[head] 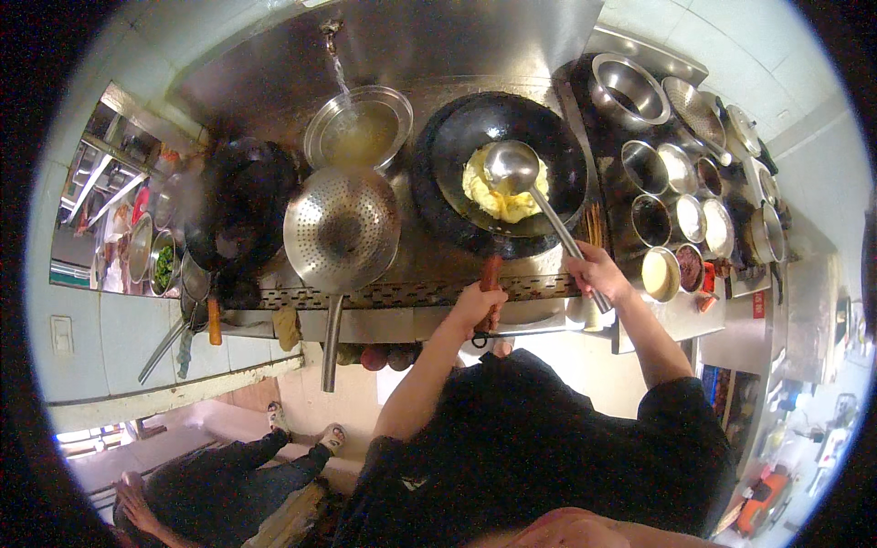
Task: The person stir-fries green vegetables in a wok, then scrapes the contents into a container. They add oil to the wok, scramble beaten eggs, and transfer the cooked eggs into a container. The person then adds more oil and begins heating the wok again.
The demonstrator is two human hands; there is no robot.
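Observation:
My left hand (482, 305) grips the reddish-brown handle of a dark wok (452, 164) on the stove. A yellow egg-like mass (503, 204) lies in the middle of the wok. In my right hand (597, 272) is the metal handle of a steel ladle (512, 168), whose bowl rests on or just over the yellow food. Left of the wok, a perforated steel strainer (342, 229) lies with its handle towards me. It partly covers a metal basin (394, 116) of cloudy liquid, into which water runs from a tap (331, 27).
On the right stand several seasoning pots (661, 274), a steel bowl (630, 89) and another strainer (693, 113). A second dark wok (240, 198) is at the left, near a folded cloth (286, 327). Another person (226, 479) is behind at lower left.

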